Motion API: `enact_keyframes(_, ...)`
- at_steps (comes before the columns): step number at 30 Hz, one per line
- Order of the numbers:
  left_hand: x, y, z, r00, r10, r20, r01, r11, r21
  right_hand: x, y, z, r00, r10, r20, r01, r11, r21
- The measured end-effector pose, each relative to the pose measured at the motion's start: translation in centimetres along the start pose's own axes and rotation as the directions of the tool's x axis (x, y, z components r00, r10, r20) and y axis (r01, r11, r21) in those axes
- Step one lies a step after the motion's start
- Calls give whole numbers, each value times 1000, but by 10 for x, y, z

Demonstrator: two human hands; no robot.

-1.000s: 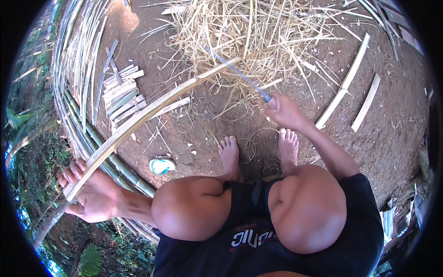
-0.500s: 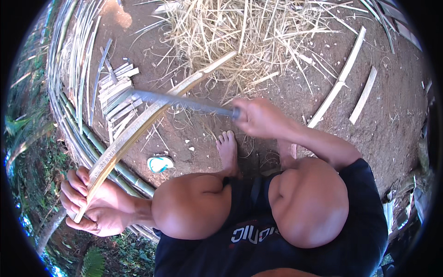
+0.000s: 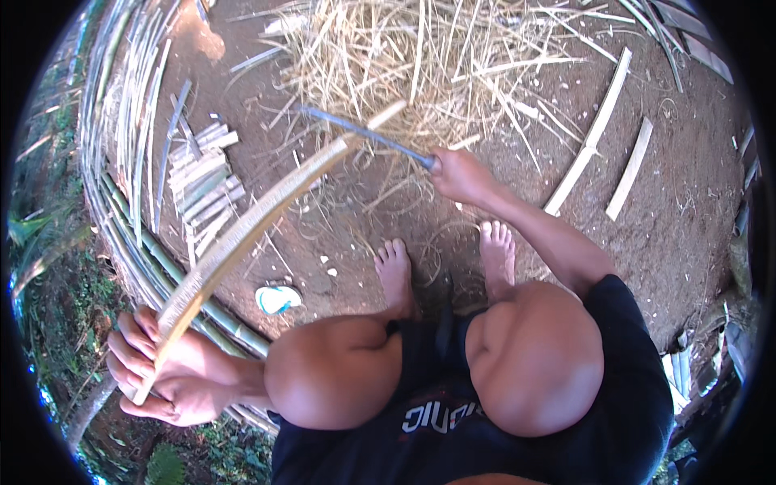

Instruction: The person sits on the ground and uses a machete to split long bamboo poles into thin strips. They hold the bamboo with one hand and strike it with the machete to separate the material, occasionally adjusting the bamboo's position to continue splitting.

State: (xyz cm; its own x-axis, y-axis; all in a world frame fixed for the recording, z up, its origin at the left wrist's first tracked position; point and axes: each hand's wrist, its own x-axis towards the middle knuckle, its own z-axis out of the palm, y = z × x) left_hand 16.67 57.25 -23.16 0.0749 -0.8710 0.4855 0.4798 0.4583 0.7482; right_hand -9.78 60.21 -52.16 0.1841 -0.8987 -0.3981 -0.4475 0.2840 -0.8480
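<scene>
My left hand (image 3: 184, 373) grips the near end of a long, split bamboo strip (image 3: 252, 228), thumb on one side and fingers on the other. The strip slants up to the right, and its far end overlaps the shavings in the picture. In my right hand (image 3: 464, 176) is a long knife (image 3: 365, 132), its handle mostly hidden by my closed fingers. The narrow grey blade points up and left. It crosses the strip close to the strip's far end; whether the edge touches the strip I cannot tell.
A heap of pale shavings (image 3: 356, 61) lies ahead. Short split pieces (image 3: 202, 174) are stacked at the left, beside long bamboo poles (image 3: 149, 242). Two strips, one long (image 3: 588, 149) and one short (image 3: 629, 171), lie at the right. A small white-and-teal object (image 3: 277, 300) sits near my left knee.
The knife has moved from across the strip's middle to near its far end, its tip swinging away and right. My left hand keeps hold of the strip, nearly in place.
</scene>
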Motion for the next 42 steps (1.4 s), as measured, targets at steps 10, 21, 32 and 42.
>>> enact_keyframes(10,3,-1,1,999,-15,-44,12,998,-61,31,76,7,958,286,15,-283,953,-111)
enact_keyframes(21,6,0,-22,999,-27,-26,24,994,-109,-17,-1,16,995,-41,94,28,991,129)
enact_keyframes(32,-1,2,-26,998,45,-48,-44,999,24,-21,-12,24,990,-138,24,135,987,82)
enact_keyframes(42,-2,-1,-24,999,32,10,-33,997,67,-13,6,20,986,-167,-11,167,986,-2)
